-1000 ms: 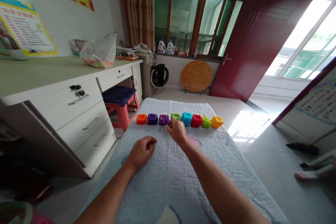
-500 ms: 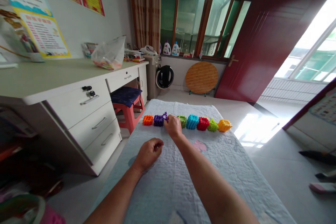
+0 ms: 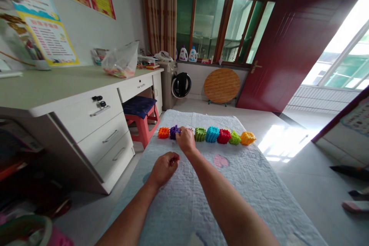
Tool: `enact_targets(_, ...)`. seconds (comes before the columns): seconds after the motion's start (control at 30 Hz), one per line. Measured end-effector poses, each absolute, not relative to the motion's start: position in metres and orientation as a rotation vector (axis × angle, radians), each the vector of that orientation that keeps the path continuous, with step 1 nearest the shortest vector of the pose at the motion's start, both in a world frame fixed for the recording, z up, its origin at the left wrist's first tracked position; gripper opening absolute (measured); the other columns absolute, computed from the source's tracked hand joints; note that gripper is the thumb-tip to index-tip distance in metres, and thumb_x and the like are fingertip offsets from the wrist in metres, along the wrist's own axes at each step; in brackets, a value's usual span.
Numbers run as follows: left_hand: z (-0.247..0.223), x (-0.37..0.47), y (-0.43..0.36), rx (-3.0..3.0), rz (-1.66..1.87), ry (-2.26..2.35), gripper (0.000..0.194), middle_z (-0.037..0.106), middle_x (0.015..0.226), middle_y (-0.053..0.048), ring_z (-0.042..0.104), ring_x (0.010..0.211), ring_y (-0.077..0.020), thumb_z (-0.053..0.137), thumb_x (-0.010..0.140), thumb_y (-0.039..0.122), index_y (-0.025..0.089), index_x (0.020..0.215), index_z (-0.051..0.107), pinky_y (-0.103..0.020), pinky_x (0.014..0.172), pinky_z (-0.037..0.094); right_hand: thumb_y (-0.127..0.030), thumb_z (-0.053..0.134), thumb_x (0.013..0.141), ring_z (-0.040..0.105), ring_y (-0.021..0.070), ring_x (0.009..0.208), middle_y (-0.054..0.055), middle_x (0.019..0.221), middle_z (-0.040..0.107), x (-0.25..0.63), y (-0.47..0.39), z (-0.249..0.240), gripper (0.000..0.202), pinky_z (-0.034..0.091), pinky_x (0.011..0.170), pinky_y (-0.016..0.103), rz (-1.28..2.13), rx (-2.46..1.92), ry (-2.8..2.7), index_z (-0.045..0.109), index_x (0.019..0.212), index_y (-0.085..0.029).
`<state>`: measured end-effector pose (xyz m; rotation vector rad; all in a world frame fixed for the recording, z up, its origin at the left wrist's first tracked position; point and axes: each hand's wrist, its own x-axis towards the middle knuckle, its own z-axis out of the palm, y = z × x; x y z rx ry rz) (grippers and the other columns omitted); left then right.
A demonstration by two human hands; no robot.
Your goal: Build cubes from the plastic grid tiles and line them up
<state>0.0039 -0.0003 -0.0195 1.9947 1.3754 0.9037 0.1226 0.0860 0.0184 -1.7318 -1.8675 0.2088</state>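
Purple block (image 3: 173, 132) just left of the curled right hand (image 3: 186, 139), partly hidden behind it, any grip hard to tell; left hand (image 3: 164, 168) loosely cupped nearby, empty.

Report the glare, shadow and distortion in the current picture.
Head view: sunlight bleaches a patch of floor at right; head view: the far-right window is washed out; head view: the space under the desk is dark; head view: the red door leans steeply, perhaps from a wide-angle lens.
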Motion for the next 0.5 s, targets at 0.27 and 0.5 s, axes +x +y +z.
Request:
enact_targets(0.27, -0.019, 0.004, 0.002, 2.047, 0.914, 1.398, 0.017, 0.065, 0.081, -0.003, 0.06, 0.071, -0.0152, 0.049, 0.076, 0.021, 0.019, 0.084, 0.064, -0.026, 0.07, 0.047, -0.017, 0.053, 0.076, 0.057, 0.0125, 0.064, 0.001, 0.071, 0.066, 0.219, 0.022, 0.027, 0.019, 0.036, 0.064, 0.021, 0.267, -1.475, -2.143, 0.066, 0.09, -0.018)
enact_targets(0.5, -0.026, 0.002, 0.008, 1.936, 0.988, 1.478, 0.019, 0.069, 0.079, -0.002, 0.065, 0.073, -0.0175, 0.051, 0.074, 0.032, 0.02, 0.082, 0.064, -0.027, 0.071, 0.051, -0.016, 0.052, 0.072, 0.054, 0.0119, 0.06, 0.001, 0.067, 0.065, 0.288, -0.01, -0.006, 0.019, 0.034, 0.059, 0.02, 0.36, -1.642, -2.142, 0.068, 0.082, -0.018)
